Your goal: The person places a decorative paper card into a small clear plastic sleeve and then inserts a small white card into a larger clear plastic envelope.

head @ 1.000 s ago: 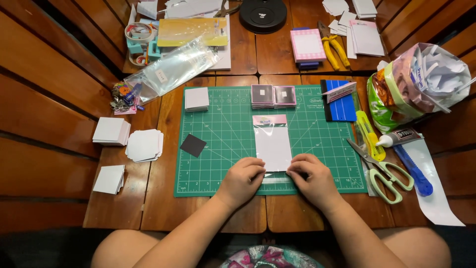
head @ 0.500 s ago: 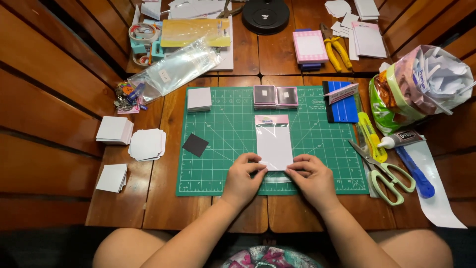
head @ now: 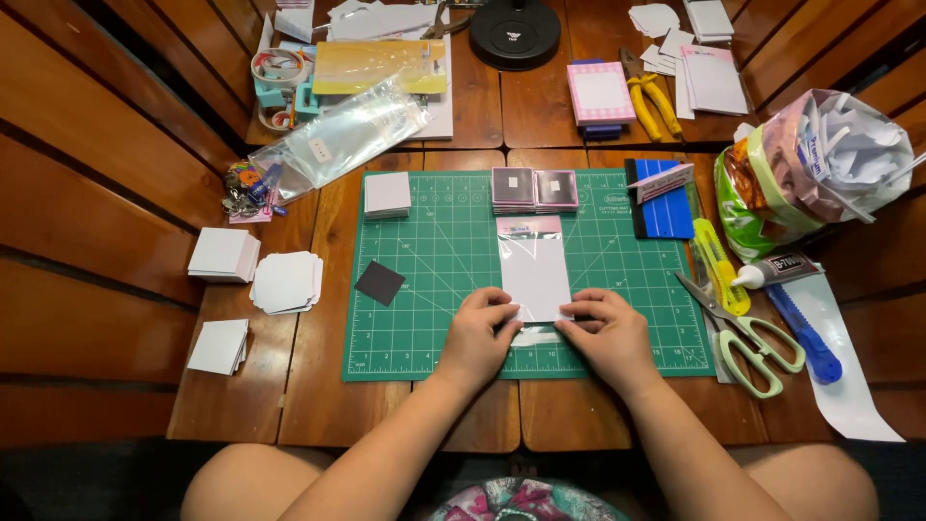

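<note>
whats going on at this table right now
A person seated at a wooden table presses the left hand and right hand on the near end of a small clear sleeve holding a white card, which lies on a green cutting mat. A small dark square lies to the left on the mat, with stacks of squares at its far edge. Scissors and a yellow utility knife rest to the right.

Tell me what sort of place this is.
Likely a home craft table for paper work. A green cutting mat covers the wooden table, scissors and a glue tube lie to the right, and both hands press a white packet on the mat.
</note>
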